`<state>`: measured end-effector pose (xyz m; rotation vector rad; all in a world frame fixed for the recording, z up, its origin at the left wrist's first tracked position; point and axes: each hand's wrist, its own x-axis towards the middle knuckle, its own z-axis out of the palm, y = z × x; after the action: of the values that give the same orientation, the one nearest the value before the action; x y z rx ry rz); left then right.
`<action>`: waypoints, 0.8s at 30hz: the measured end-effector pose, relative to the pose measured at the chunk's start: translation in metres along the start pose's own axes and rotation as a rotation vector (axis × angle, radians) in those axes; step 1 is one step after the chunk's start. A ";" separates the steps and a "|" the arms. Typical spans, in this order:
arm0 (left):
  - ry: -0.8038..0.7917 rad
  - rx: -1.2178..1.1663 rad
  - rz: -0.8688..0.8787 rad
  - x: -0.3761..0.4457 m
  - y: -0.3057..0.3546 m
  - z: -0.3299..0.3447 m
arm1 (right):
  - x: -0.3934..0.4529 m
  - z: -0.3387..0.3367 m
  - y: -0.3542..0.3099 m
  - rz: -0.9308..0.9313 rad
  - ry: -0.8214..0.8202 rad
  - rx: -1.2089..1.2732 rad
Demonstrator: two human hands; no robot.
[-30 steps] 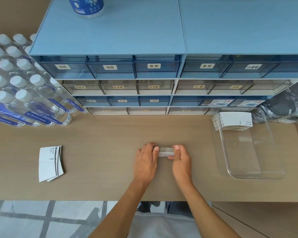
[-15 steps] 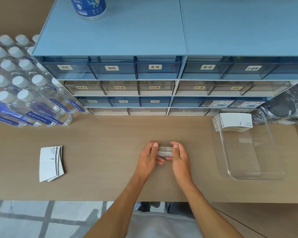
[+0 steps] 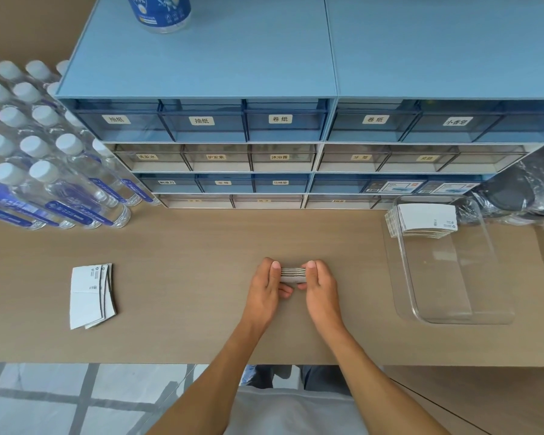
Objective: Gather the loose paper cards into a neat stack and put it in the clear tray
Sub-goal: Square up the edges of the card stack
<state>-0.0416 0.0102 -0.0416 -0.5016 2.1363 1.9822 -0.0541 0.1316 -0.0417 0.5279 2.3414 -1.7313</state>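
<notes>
A small stack of white paper cards (image 3: 292, 273) stands on edge on the tan table, squeezed between both hands. My left hand (image 3: 269, 285) grips its left end and my right hand (image 3: 321, 285) its right end, thumbs on top. A second, fanned pile of loose cards (image 3: 90, 295) lies flat at the left of the table. The clear tray (image 3: 453, 315) sits at the right, with a stack of cards (image 3: 426, 216) leaning at its far end.
Blue drawer cabinets (image 3: 296, 136) with labelled drawers fill the back. Several shrink-wrapped water bottles (image 3: 44, 171) lie at the back left. A blue-labelled bottle (image 3: 161, 11) stands on the cabinet. Dark items in plastic wrap (image 3: 522, 189) sit right of the tray.
Both hands have drawn closer around the stack and shifted slightly toward me; the cards stay pinched between them. The other piles and the tray have not moved.
</notes>
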 end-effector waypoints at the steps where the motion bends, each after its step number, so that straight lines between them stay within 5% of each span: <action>1: 0.003 0.002 0.003 0.000 0.001 0.000 | 0.000 0.001 0.000 -0.001 -0.007 -0.005; 17: 0.018 0.038 -0.032 0.000 0.004 -0.006 | 0.001 0.006 0.002 -0.006 -0.031 -0.018; 24: -0.103 0.124 -0.003 -0.005 0.011 -0.024 | -0.008 0.009 0.000 0.018 -0.033 0.012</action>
<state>-0.0385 -0.0120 -0.0272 -0.3741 2.1764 1.8177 -0.0476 0.1212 -0.0416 0.5174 2.2980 -1.7340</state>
